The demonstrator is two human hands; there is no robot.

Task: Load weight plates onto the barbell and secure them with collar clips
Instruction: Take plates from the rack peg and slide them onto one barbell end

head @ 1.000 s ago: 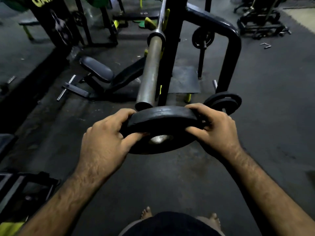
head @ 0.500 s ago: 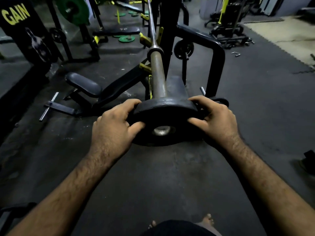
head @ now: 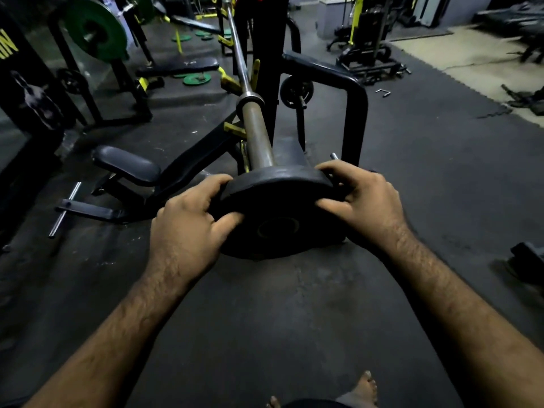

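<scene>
A black weight plate (head: 276, 213) is held upright at the near end of the barbell sleeve (head: 257, 136), which runs away from me into the rack. The sleeve's tip is hidden behind the plate, and the plate's centre hole looks dark. My left hand (head: 188, 228) grips the plate's left rim, thumb on the near face. My right hand (head: 362, 201) grips its right rim the same way. The thin bar shaft (head: 237, 51) continues beyond the sleeve collar. No collar clip is visible.
A black rack upright (head: 269, 69) and a bent guard tube (head: 357, 113) stand right of the sleeve, with a small plate (head: 295, 91) on a peg. A padded bench (head: 126, 164) lies to the left. Green plates (head: 95, 29) sit at the far left. My bare foot (head: 363, 388) is below.
The plate rose from below the sleeve's tip to level with it and moved onto its end; the shiny hole centre has gone dark. Both hands kept their grip.
</scene>
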